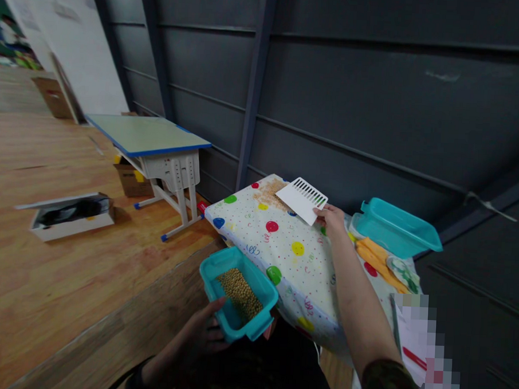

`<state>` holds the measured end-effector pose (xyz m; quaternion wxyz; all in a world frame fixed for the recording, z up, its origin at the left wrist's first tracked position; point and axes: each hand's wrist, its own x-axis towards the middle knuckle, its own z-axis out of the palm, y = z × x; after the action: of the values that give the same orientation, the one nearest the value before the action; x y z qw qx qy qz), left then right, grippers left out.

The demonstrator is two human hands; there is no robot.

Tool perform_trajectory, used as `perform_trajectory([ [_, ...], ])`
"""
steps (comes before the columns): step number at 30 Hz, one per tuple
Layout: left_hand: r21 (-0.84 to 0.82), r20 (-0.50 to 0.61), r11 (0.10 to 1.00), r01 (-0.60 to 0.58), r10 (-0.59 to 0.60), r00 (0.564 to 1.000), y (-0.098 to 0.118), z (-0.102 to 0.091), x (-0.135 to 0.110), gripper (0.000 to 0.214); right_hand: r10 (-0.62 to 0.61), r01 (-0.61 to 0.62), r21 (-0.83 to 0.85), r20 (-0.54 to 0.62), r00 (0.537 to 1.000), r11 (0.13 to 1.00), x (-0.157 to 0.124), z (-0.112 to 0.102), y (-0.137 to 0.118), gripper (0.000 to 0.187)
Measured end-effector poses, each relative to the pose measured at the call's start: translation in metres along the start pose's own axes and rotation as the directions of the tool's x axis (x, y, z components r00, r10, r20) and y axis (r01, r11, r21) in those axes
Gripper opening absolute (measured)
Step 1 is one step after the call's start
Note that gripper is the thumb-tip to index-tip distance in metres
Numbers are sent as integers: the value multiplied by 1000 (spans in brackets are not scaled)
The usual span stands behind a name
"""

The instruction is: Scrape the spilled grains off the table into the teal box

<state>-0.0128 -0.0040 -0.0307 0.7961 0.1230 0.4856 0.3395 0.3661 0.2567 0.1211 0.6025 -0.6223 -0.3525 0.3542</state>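
Observation:
My left hand (208,329) grips the near left side of a small teal plastic container (262,283), which is off the table's front edge above my lap. Round tan beans, like soybeans (240,294), lie in its bottom. With my right hand (331,216) I pinch the corner of a flat white plastic scraper (302,201) that has a row of slots along one side. Its far left edge meets a spread of fine tan grains (270,194) on the balloon-print tablecloth (245,221).
On the table's right stand a larger teal bin (402,226) and an orange cloth (375,260). A dark panel wall (375,102) rises behind. To the left are a school desk (150,135) and an open white box (73,218) on the wooden floor. A person (14,37) is far off.

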Motion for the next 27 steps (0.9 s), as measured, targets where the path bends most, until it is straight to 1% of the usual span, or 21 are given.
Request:
perform_trajectory([
  [3, 9, 0, 1000, -4, 4, 1000, 1, 1, -2, 88, -44, 45, 71, -10, 999, 996, 2, 2, 3, 31],
  [8, 22, -5, 1000, -2, 2, 1000, -1, -1, -1, 94, -176, 174, 50, 28, 984, 983, 7, 12, 10, 38],
  [11, 3, 19, 1000, -16, 15, 1000, -4, -3, 2, 100, -275, 276, -56, 29, 961, 960, 7, 21, 13, 37],
  [13, -4, 16, 1000, -18, 19, 1000, -5, -4, 3, 97, -358, 357, -165, 22, 933, 919, 3, 29, 15, 35],
  [15, -2, -5, 1000, -7, 7, 1000, -5, -3, 4, 90, -441, 435, -274, 41, 896, 858, -3, 37, 18, 29],
  [18, 6, -10, 1000, 6, -6, 1000, -2, -1, 2, 82, -537, 527, -426, 107, 837, 735, -13, 48, 22, 20],
  [20, 13, 7, 1000, -3, 3, 1000, 1, 0, -2, 83, -565, 552, -504, 144, 812, 664, -20, 52, 23, 18],
  [21, 15, 15, 1000, -7, 6, 1000, 3, 1, -4, 85, -567, 556, -528, 161, 808, 642, -22, 54, 24, 17],
  [24, 14, 35, 1000, -9, 8, 999, 8, 3, -10, 89, -544, 551, -564, 203, 814, 615, -28, 55, 24, 15],
  [27, 12, -23, 1000, 3, -3, 1000, 12, 6, -12, 81, -525, 553, -570, 235, 818, 607, -31, 52, 23, 15],
])
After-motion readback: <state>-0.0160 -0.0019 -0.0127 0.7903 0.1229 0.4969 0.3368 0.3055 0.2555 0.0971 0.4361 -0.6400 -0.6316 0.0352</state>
